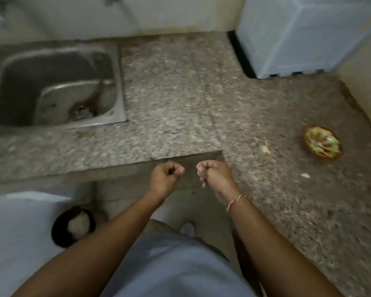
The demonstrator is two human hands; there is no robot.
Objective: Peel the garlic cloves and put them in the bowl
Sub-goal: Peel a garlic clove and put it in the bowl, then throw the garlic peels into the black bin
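Hands curled at counter edge, left hand (166, 175) and right hand (214, 174) fisted, contents too blurred to tell; bowl (321, 143) at 3 o'clock, so I'd peel w/ thumbnail over counter (180, 93).

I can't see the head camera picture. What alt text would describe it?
Two hands, the left and the right, are held curled, close together, in front of a speckled stone counter. A small green-and-brown bowl sits on the counter to the right and a steel sink is set in it at the left. The picture is blurred, so whether either hand holds garlic cannot be told.
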